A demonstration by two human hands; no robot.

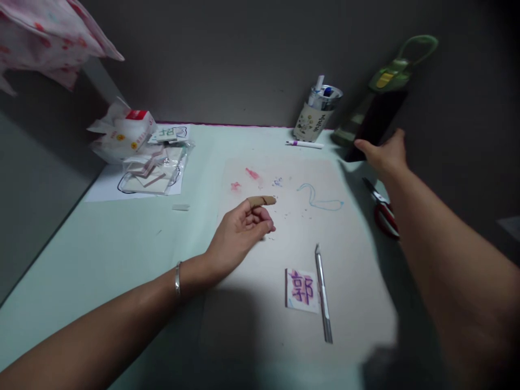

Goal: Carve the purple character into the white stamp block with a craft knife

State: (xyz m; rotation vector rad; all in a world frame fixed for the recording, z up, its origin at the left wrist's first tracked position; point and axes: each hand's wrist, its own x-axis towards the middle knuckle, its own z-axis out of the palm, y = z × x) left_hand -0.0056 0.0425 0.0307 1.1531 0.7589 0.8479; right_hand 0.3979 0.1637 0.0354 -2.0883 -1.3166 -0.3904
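My left hand point(239, 233) hovers low over a large pale sheet point(252, 319) with colored marks. Its index finger, wrapped in a tan covering, points right; the others curl loosely around nothing. At the far right, my right hand point(388, 151) grips the lower edge of a dark phone-like slab point(377, 122), thumb in front, other fingers mostly hidden. This slab stands tilted against a green water bottle point(353, 120). On the sheet's near part lies a small square block point(301, 291) bearing a purple character, beside a silver craft knife point(324, 298).
Red-handled scissors point(385, 219) lie under my right forearm. At the back stand a pen cup point(312, 119) and, before it, a white marker point(306, 144). Bagged blocks point(150, 173) and a tissue pack point(132, 132) sit back left. Pink cloth point(52, 43) hangs above.
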